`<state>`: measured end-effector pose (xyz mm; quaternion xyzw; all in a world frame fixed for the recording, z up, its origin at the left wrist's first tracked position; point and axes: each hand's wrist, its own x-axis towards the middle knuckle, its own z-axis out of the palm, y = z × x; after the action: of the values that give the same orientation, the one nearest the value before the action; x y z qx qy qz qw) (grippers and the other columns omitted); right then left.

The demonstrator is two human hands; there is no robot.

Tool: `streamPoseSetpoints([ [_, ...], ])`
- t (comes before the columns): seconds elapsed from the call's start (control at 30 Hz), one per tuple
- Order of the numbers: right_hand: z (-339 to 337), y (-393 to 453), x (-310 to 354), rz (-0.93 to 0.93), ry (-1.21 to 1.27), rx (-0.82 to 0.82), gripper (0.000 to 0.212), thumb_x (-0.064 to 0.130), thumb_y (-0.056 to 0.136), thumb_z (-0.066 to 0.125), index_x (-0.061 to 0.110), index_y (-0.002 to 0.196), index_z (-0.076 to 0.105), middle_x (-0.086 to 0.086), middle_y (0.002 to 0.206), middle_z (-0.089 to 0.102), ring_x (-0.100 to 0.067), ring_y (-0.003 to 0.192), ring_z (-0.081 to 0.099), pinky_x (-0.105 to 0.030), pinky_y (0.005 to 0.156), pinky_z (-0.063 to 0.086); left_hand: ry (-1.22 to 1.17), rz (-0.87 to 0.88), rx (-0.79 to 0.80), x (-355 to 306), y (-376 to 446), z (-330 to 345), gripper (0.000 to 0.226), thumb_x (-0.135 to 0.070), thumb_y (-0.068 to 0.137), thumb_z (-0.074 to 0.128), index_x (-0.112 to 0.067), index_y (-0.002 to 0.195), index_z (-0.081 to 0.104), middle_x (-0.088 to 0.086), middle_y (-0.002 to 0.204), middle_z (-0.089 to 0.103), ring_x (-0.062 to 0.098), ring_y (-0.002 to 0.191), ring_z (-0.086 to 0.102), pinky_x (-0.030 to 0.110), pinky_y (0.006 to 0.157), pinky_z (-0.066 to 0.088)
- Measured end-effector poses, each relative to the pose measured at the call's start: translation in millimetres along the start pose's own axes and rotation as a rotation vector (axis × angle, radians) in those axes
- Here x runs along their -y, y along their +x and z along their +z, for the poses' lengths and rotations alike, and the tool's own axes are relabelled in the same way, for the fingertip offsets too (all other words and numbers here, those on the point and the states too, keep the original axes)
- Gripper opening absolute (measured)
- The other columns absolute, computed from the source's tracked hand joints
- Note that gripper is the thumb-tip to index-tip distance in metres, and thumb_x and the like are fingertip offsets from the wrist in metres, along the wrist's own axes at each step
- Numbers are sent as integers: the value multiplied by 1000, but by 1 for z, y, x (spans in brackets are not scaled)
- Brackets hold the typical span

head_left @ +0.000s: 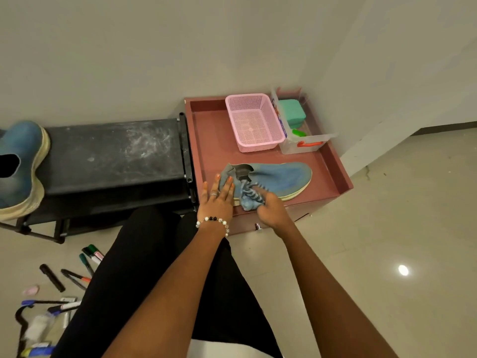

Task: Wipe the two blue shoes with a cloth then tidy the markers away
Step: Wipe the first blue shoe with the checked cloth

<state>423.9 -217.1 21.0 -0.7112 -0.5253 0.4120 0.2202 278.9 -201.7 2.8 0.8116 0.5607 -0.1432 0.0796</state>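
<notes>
Red cabinet top (pixel 333 177) holding blue shoe (pixel 281 178), pink basket (pixel 254 122), clear box (pixel 304 144), black rack (pixel 108 156) bearing second shoe (pixel 22 166), markers (pixel 77 275) on floor (pixel 387 241)

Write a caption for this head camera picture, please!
Right hand wipes a blue shoe with a cloth while the left hand steadies its heel.

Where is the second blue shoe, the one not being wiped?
The second blue shoe lies at the far left edge of the head view, on the left end of the black bench.

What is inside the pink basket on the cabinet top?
The pink basket looks empty: its perforated floor shows bare. Only the strip behind its near wall is hidden. A clear box holding a green block stands beside it.
</notes>
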Motion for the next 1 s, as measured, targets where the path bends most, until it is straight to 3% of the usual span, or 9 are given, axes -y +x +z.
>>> streamPoseSetpoints([
  [0.17,-15,-41,15,236,1150,-56,25,-8,85,56,0,108,61,-17,110,66,-29,99,64,-39,84,52,-362,66,-101,4,-10,-16,78,1,90,48,-12,153,3,7,161,1,31,147,6,41,117,15],
  [0.23,-25,-55,10,264,1487,-61,25,2,88,55,1,113,59,-17,114,66,-30,106,63,-46,88,53,-760,-48,-245,5,-23,-23,72,10,83,46,-15,149,30,16,142,46,33,122,51,35,103,42],
  [0.3,-32,-67,11,246,1592,-74,18,9,92,52,6,107,62,-13,106,70,-27,99,67,-49,84,52,-1045,-235,-412,1,-39,-36,51,5,89,48,-14,137,53,14,104,68,26,89,64,24,87,50],
  [0.4,-35,-81,16,227,1608,-66,21,13,92,53,8,111,61,-13,110,69,-27,104,64,-49,84,53,-1242,-351,-569,-14,-58,-57,27,-12,94,56,-9,119,67,-1,88,67,10,77,59,3,70,41],
  [0.5,-34,-91,19,193,1504,-54,44,22,84,64,8,126,56,-14,123,63,-29,116,58,-50,98,45,-1288,-265,-704,-34,-76,-77,22,-18,93,59,-11,111,69,-3,103,66,11,93,61,17,82,48],
  [0.67,-35,-109,24,-33,1224,1,43,21,84,64,-1,122,58,-22,120,62,-31,112,60,-37,91,52,-1548,-212,-255,-59,-88,-81,40,-46,90,58,-10,77,69,-1,72,63,15,69,57,34,70,49],
  [0.77,-34,-120,21,-126,1071,85,51,33,78,73,4,119,61,-19,118,63,-31,110,59,-40,94,48,-1872,-341,-118,-62,-95,-84,57,-60,82,60,-4,84,71,8,84,72,24,79,65,40,76,52],
  [0.87,-35,-128,14,-151,921,149,60,40,72,78,10,121,61,-15,119,64,-29,108,59,-40,94,47,-2078,-396,-11,-58,-102,-90,29,-39,89,63,-13,78,71,7,81,74,19,72,69,30,63,54],
  [1.0,-36,-132,13,-176,795,95,41,8,85,64,3,125,57,-11,114,68,-19,103,65,-26,82,52,-2126,-396,9,-59,-108,-88,20,-15,88,67,3,97,67,16,90,71,25,79,68,38,78,56],
])
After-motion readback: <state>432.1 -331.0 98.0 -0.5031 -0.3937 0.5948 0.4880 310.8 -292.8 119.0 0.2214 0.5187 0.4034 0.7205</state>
